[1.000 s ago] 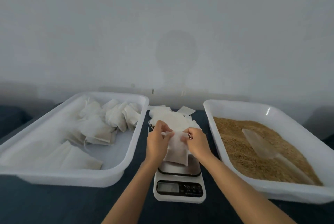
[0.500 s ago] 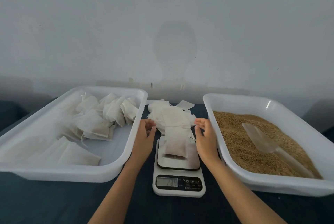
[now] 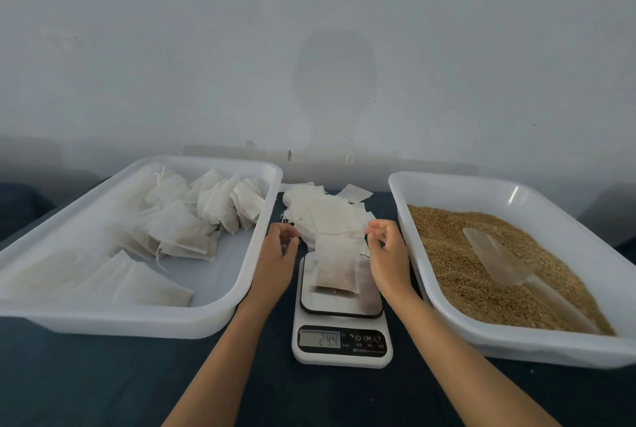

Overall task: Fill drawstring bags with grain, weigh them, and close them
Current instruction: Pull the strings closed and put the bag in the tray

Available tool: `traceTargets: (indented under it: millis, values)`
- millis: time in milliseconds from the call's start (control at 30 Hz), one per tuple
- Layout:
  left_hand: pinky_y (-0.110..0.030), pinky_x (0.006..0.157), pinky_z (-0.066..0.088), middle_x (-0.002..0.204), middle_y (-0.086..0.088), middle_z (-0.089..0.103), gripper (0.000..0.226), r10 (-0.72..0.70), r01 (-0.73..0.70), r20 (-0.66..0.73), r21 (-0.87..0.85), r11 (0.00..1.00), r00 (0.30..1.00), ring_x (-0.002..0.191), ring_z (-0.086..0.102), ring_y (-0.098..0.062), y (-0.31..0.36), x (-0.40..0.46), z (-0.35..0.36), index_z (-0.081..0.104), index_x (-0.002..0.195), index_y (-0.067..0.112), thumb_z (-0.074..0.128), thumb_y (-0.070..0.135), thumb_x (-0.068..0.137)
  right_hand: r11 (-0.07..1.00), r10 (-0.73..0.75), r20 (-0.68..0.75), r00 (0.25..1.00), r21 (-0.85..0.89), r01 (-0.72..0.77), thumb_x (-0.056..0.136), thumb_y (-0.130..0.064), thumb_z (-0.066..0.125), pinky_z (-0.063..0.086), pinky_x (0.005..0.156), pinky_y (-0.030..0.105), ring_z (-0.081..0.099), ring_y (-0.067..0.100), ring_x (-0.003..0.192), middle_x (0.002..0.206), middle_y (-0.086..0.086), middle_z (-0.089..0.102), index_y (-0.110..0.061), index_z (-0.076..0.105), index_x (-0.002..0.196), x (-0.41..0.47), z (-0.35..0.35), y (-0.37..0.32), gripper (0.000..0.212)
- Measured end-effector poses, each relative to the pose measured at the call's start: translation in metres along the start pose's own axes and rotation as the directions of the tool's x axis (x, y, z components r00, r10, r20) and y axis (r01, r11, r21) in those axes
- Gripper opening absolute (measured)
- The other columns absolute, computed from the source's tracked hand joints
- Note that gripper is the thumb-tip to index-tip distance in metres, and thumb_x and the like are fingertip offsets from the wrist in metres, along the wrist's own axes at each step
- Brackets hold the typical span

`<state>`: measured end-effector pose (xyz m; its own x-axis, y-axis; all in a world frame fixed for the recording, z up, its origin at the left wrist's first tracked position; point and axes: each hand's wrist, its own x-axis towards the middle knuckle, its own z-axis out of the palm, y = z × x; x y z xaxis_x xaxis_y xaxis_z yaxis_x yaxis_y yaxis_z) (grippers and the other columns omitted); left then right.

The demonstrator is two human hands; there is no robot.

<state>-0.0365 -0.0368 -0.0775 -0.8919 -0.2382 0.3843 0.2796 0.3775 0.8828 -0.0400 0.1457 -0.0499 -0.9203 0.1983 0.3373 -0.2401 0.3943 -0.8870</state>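
A small white fabric drawstring bag [image 3: 335,266], brown grain showing through its lower half, lies on the platform of a white digital kitchen scale [image 3: 341,333] whose display reads about 244. The left hand [image 3: 278,254] and right hand [image 3: 387,252] hover on either side of the bag, fingers loosely curled, holding nothing. Behind the scale sits a heap of empty white bags [image 3: 321,211] on the dark blue counter [image 3: 86,382]. A white plastic tray [image 3: 103,318] on the left holds filled bags; a second white tray [image 3: 516,345] on the right holds brown grain [image 3: 457,265] and a translucent scoop [image 3: 495,259]
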Motion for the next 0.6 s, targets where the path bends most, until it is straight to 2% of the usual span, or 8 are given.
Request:
traceTargets:
  millis: [133, 233, 300, 367, 433, 600]
  values:
    - [-0.019, 0.081, 0.044, 0.105, -0.001, 0.064, 0.012, 0.013, -0.018, 0.099, 0.047, 0.999, 0.995, 0.094, 0.059, -0.013, 0.011, 0.003, 0.006, 0.054, 0.106, 0.008, 0.049, 0.007, 0.095, 0.993, 0.052, 0.091, 0.994, -0.106, -0.042, 0.096, -0.013, 0.048, 0.045, 0.092, 0.038, 0.057, 0.018, 0.102, 0.109, 0.004, 0.063, -0.011, 0.053, 0.114, 0.002, 0.003, -0.001, 0.018]
    - [-0.02, 0.073, 0.044, 0.114, -0.004, 0.063, 0.019, -0.014, -0.013, 0.216, 0.125, 0.992, 0.976, 0.089, 0.058, -0.015, 0.021, 0.008, 0.014, 0.052, 0.114, 0.007, 0.044, 0.014, 0.098, 0.989, 0.053, 0.157, 0.986, -0.148, -0.03, 0.095, -0.016, 0.054, 0.044, 0.095, 0.043, 0.059, 0.019, 0.102, 0.108, 0.004, 0.063, -0.01, 0.055, 0.112, 0.002, 0.005, -0.004, 0.018]
    - [-0.021, 0.072, 0.043, 0.119, -0.004, 0.06, 0.023, -0.056, 0.003, 0.29, 0.18, 0.984, 0.955, 0.095, 0.058, -0.02, 0.026, 0.01, 0.019, 0.051, 0.118, 0.01, 0.044, 0.019, 0.099, 0.99, 0.042, 0.161, 0.986, -0.137, -0.019, 0.091, -0.015, 0.06, 0.046, 0.093, 0.041, 0.06, 0.018, 0.099, 0.105, 0.003, 0.064, -0.01, 0.058, 0.108, 0.0, 0.006, -0.007, 0.018]
    - [-0.027, 0.084, 0.042, 0.119, -0.006, 0.057, 0.027, -0.09, -0.005, 0.33, 0.279, 0.96, 0.94, 0.107, 0.053, -0.02, 0.029, 0.01, 0.022, 0.05, 0.121, 0.014, 0.049, 0.026, 0.097, 0.99, 0.028, 0.161, 0.987, -0.138, -0.005, 0.087, -0.012, 0.064, 0.047, 0.092, 0.038, 0.06, 0.015, 0.097, 0.102, 0.0, 0.064, -0.01, 0.06, 0.104, -0.003, 0.005, -0.009, 0.018]
    - [-0.031, 0.09, 0.044, 0.115, -0.004, 0.057, 0.031, -0.091, -0.022, 0.316, 0.337, 0.941, 0.944, 0.107, 0.053, -0.019, 0.032, 0.007, 0.022, 0.05, 0.12, 0.016, 0.057, 0.029, 0.093, 0.99, 0.008, 0.161, 0.987, -0.141, 0.015, 0.085, -0.009, 0.067, 0.048, 0.089, 0.036, 0.06, 0.013, 0.092, 0.097, -0.002, 0.065, -0.011, 0.062, 0.1, -0.007, 0.003, -0.011, 0.016]
    - [-0.03, 0.079, 0.045, 0.099, -0.003, 0.064, 0.027, -0.014, -0.1, 0.301, 0.359, 0.928, 0.954, 0.093, 0.058, -0.018, 0.05, -0.014, 0.01, 0.053, 0.11, 0.015, 0.064, 0.025, 0.088, 0.993, -0.052, 0.178, 0.983, -0.098, 0.07, 0.082, -0.004, 0.068, 0.051, 0.079, 0.029, 0.062, 0.008, 0.085, 0.091, -0.006, 0.066, -0.015, 0.062, 0.092, -0.023, -0.008, -0.02, 0.016]
